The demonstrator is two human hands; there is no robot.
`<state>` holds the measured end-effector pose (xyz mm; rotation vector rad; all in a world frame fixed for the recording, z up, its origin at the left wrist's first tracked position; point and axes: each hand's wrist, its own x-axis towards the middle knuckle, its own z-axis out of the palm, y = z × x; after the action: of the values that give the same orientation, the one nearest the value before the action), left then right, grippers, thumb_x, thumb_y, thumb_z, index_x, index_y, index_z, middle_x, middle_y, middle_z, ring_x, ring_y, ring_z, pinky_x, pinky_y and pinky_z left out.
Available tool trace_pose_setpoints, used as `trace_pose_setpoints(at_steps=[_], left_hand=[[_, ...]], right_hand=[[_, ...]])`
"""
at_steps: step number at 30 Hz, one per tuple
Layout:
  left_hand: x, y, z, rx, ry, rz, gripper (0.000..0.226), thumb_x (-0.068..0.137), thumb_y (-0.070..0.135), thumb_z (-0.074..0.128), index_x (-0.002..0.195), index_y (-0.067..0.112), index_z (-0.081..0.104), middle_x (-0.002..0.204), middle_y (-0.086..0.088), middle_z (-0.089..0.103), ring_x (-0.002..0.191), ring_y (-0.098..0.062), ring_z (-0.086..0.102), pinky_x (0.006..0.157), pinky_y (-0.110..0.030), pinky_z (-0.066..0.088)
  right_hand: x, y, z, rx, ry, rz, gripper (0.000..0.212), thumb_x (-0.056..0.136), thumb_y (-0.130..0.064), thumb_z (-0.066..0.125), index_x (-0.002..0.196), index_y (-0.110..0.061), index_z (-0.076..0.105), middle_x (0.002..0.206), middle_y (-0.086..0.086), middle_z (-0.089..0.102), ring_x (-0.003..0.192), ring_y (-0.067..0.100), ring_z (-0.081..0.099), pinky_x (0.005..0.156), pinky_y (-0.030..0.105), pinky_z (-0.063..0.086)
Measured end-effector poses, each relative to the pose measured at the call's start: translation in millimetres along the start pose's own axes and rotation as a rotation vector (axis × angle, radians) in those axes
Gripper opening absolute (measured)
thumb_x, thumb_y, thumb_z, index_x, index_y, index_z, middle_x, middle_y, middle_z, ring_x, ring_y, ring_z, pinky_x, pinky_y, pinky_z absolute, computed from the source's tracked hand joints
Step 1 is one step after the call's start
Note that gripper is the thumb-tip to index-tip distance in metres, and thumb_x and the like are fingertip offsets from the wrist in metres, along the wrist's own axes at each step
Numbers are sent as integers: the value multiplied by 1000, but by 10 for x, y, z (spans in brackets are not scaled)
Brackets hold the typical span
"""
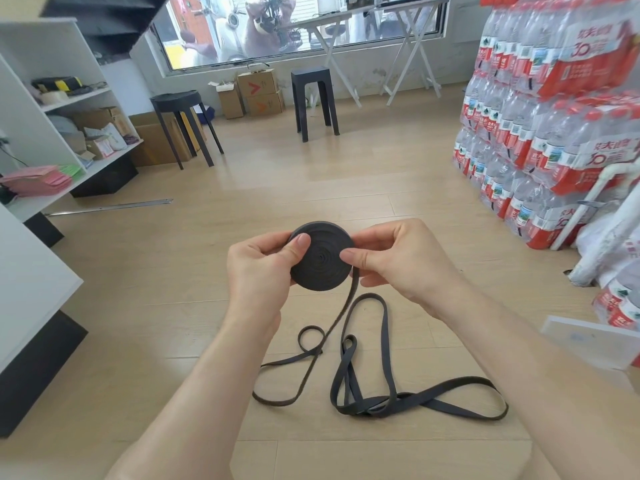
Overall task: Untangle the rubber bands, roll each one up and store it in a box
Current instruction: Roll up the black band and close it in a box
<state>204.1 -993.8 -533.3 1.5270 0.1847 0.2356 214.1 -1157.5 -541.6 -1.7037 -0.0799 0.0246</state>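
A dark grey rubber band is wound into a flat round coil (pixel 322 263) held up in front of me. My left hand (pixel 259 268) grips the coil's left side, thumb pressed on its face. My right hand (pixel 398 261) pinches the right edge, thumb on the face. From the coil's lower right a loose tail (pixel 341 317) hangs down to the wooden floor and ends in open loops (pixel 277 393). More dark band lies in tangled loops (pixel 398 400) on the floor to the right. A pale box edge (pixel 588 344) shows at right.
Stacked packs of bottled water (pixel 540 116) fill the right side. Two dark stools (pixel 187 126) (pixel 315 102) stand ahead, cardboard boxes (pixel 259 91) sit under the window. White shelving (pixel 52 109) lines the left, with a metal strip (pixel 110 207) lying on the floor nearby.
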Motion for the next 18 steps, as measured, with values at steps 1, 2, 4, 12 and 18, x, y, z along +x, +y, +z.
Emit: trace_pose_setpoints(at_steps=[1,2,4,12,18], left_hand=[[1,-4,5,4,9,3,7,82,5,69,84,10,73,71,0,74,69,-15,69,71,-38,59],[3,-8,12,8,16,7,7,82,5,69,84,10,73,71,0,74,69,-15,69,72,-39,59],[1,-12,15,-2,26,9,7,82,5,69,84,11,72,70,1,74,68,-14,69,71,-38,60],[69,-50,-66,-22,-125,-164,9,87,9,64,94,6,69,88,-8,73,85,-23,69,73,-31,58],[-30,7,-57,888,-322,320,31,83,17,66,105,38,65,93,17,68,87,-8,59,77,-23,45]], right_hand=[[-1,-2,4,-24,9,2,13,76,-11,81,89,-13,76,78,7,75,69,19,72,56,23,54],[-2,-4,6,-30,13,0,13,77,-11,80,89,-11,76,78,9,75,69,20,73,56,24,55],[-10,-7,9,1,3,-11,15,77,-7,79,91,-9,75,81,10,75,72,21,74,61,27,58],[18,18,-25,-166,21,-124,23,74,-3,80,90,-19,77,81,0,76,78,18,72,72,28,59],[25,15,-36,-708,-104,-366,14,73,-10,69,83,-18,75,70,2,69,70,19,62,68,37,52]])
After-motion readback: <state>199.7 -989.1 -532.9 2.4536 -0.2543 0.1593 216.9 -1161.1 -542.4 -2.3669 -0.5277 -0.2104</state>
